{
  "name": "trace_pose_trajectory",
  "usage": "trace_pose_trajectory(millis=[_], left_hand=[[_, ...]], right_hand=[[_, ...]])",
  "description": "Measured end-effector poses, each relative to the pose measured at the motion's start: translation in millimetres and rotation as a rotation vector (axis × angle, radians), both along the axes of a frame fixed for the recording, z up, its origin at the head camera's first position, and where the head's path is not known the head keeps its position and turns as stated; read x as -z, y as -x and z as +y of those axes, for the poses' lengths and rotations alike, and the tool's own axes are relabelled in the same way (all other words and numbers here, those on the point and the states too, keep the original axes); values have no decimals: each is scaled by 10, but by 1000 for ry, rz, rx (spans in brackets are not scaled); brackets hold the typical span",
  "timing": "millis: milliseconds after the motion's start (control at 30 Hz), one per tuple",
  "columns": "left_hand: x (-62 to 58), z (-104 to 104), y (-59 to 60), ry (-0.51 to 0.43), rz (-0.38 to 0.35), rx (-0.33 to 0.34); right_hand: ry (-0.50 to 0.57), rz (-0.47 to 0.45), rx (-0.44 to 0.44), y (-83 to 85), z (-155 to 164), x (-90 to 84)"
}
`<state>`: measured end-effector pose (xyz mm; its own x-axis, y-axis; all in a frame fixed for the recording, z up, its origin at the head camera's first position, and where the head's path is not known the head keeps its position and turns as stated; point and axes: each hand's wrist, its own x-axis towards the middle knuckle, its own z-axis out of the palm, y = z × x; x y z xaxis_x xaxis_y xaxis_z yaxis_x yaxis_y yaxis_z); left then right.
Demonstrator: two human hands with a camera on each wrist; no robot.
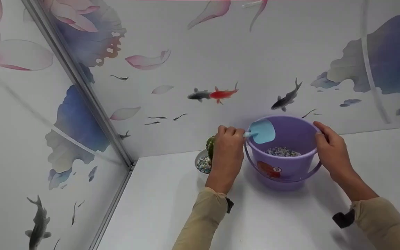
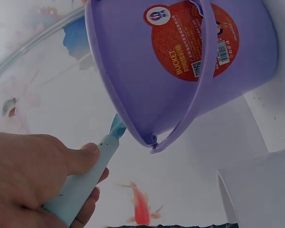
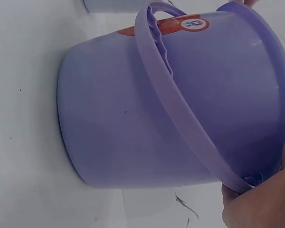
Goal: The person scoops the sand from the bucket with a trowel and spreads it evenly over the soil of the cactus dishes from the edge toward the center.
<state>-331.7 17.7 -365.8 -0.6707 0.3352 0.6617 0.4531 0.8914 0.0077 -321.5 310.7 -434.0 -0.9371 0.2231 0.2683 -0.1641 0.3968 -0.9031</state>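
My left hand point(image 1: 226, 158) grips the handle of a small light-blue shovel point(image 1: 263, 131), its blade over the left rim of a purple bucket point(image 1: 280, 166). In the left wrist view the thumb lies along the shovel's pale handle point(image 2: 80, 187). Small mixed-colour pebbles point(image 1: 283, 151) cover the bottom of the bucket. On the bucket's right side my right hand point(image 1: 335, 149) holds the rim, thumb and fingers on either side of the wall. The bucket's handle point(image 1: 286, 180) hangs down across its front. Behind my left hand, partly hidden, stands a pot of pebbles point(image 1: 203, 165) with a green cactus point(image 1: 210, 146).
The bucket and pot stand on a white table point(image 1: 255, 222). A white wall panel point(image 1: 172, 132) with painted fish and petals rises behind, and another panel point(image 1: 9, 146) with a metal edge closes the left side. A red label point(image 2: 180, 52) is on the bucket's front.
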Motion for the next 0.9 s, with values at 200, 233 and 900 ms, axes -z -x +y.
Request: trace_pose_trajectory(millis=[200, 233, 900], left_hand=[[41, 148, 91, 88, 24, -18], [44, 173, 107, 109, 19, -22], [-97, 744, 313, 252, -305, -191]], right_hand=[[8, 0, 11, -25, 2, -14], [7, -1, 11, -26, 4, -12], [9, 39, 6, -20, 19, 41]])
